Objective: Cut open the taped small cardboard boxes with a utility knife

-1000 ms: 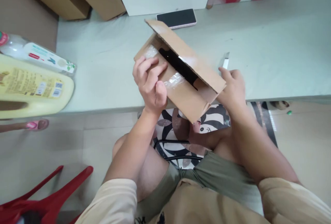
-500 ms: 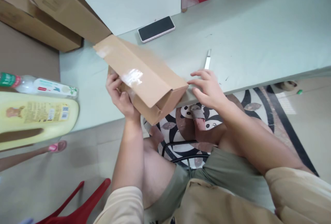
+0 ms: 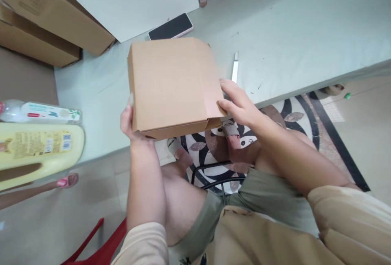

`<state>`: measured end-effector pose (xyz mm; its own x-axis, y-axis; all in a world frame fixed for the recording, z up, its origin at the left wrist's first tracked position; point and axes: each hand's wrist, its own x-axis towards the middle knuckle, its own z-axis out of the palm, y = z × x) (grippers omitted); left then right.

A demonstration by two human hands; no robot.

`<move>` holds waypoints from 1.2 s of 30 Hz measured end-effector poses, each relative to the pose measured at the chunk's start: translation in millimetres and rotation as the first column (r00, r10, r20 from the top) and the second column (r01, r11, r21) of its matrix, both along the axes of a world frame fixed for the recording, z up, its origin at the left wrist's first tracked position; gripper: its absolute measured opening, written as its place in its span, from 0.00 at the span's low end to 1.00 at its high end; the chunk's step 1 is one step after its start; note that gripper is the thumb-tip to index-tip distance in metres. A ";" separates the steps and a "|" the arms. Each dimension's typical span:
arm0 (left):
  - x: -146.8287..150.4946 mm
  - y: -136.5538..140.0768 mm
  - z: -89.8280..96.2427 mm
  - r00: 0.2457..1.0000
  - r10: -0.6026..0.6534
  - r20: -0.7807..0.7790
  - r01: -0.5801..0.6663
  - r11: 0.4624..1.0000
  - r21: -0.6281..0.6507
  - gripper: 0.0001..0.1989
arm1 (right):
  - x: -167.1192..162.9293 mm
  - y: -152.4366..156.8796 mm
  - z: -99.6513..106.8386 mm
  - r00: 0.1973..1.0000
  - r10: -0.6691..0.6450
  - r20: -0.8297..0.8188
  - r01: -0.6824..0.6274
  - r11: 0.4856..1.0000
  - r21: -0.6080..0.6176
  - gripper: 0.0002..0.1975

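Note:
A brown cardboard box (image 3: 172,83) is held over the front edge of the table, its broad plain face turned up. My left hand (image 3: 128,120) grips its left side, with most of the fingers hidden behind and under it. On the right, my right hand (image 3: 236,100) has its fingers and thumb on the box's edge, near a small gap at the front right corner. A utility knife (image 3: 235,68) with a white handle lies on the table just beyond my right hand. The phone (image 3: 172,27) lies behind the box, which partly covers it.
More cardboard boxes (image 3: 61,16) stand at the back left beside a white panel (image 3: 131,0). A yellow jug (image 3: 45,142) and a clear plastic bottle (image 3: 45,112) lie at the left. Below are a red chair (image 3: 106,244) and another person's foot (image 3: 69,180).
The box has been turned so its broad face is up and its taped side is out of sight. My right hand, apart from it before, now holds its right edge.

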<state>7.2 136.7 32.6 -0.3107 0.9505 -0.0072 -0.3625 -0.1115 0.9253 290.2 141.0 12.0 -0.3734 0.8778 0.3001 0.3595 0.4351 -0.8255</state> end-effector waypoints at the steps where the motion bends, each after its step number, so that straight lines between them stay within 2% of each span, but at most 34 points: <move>1: -2.5 2.1 -1.3 1.000 0.019 0.000 -0.019 1.000 -0.001 0.20 | 0.5 -1.2 1.1 0.998 -0.012 -0.060 0.010 1.000 -0.028 0.36; 3: -8.3 7.0 -5.5 0.999 0.038 0.016 -0.038 0.999 0.006 0.17 | 0.9 -3.3 0.9 0.980 -0.012 -0.196 0.000 0.998 -0.063 0.41; 6: -13.4 11.9 -10.8 1.000 0.029 -0.007 -0.029 1.000 -0.012 0.14 | -0.1 -4.8 -3.9 0.940 0.029 -0.341 -0.048 0.998 -0.048 0.45; 8: -13.1 12.2 -12.2 0.999 0.032 -0.018 -0.032 0.999 -0.015 0.13 | -1.4 -4.9 -7.9 0.945 0.018 -0.328 -0.033 0.999 -0.042 0.48; 12: -8.8 8.3 -11.0 0.995 0.012 -0.100 -0.015 0.999 -0.029 0.17 | -3.4 -4.3 -11.1 0.967 -0.105 -0.231 0.085 0.992 -0.093 0.49; 16: -5.7 4.5 -6.5 0.994 -0.066 -0.090 0.064 0.998 -0.020 0.23 | -5.3 -4.5 -7.2 0.953 -0.226 -0.201 0.200 0.970 -0.141 0.44; 20: -4.8 3.3 -5.5 0.984 -0.145 -0.105 0.140 0.989 -0.053 0.28 | -7.7 -4.1 -4.5 0.918 -0.348 -0.192 0.326 0.935 -0.136 0.37; 28: -2.4 8.2 -17.2 0.978 -0.010 -0.209 0.016 0.999 0.028 0.30 | -8.7 -4.1 -7.1 0.907 -0.362 -0.214 0.335 0.930 -0.153 0.35; 31: -2.9 9.4 -19.0 0.972 0.046 -0.232 -0.032 0.997 0.064 0.28 | -9.7 -5.0 -4.8 0.903 -0.366 -0.223 0.332 0.926 -0.177 0.34; 36: -7.2 9.9 -19.2 0.977 0.038 -0.209 -0.032 0.999 0.034 0.23 | -9.2 -4.7 -4.0 0.879 -0.404 -0.254 0.364 0.912 -0.188 0.29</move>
